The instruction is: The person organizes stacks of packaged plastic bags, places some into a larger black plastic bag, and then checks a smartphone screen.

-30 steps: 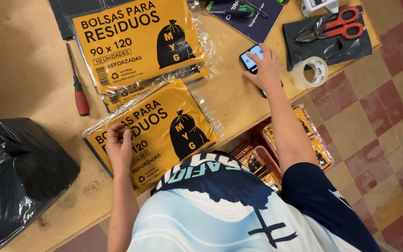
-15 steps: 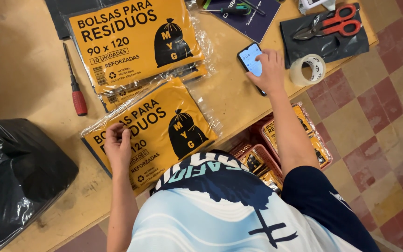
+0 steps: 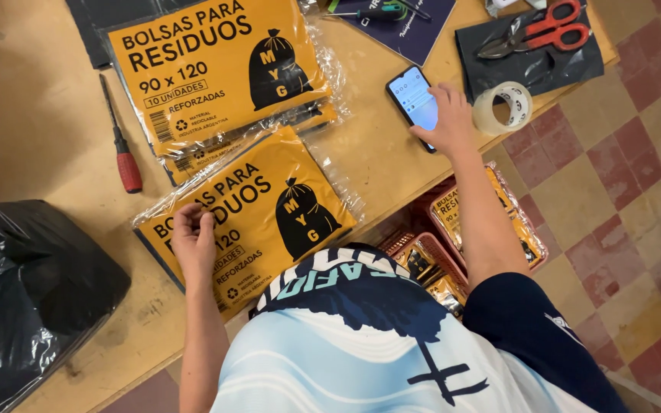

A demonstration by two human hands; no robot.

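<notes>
My left hand (image 3: 194, 243) rests with curled fingers on a yellow pack of black bin bags (image 3: 269, 206) lying near the table's front edge. My right hand (image 3: 447, 121) lies on the lower part of a smartphone (image 3: 411, 95) with a lit screen, fingers spread over it. A second, larger stack of yellow bin-bag packs (image 3: 216, 69) lies further back on the wooden table (image 3: 32, 130).
A red-handled screwdriver (image 3: 122, 145) lies left of the packs. A tape roll (image 3: 503, 107) sits right of the phone; red scissors (image 3: 537, 34) lie on black plastic behind it. A loose black bag (image 3: 24, 291) fills the left. A red crate (image 3: 491, 222) with more packs stands under the table.
The view has shifted a little. My right hand has slid lower over the phone, showing more of its screen. My left hand stays on the front pack.
</notes>
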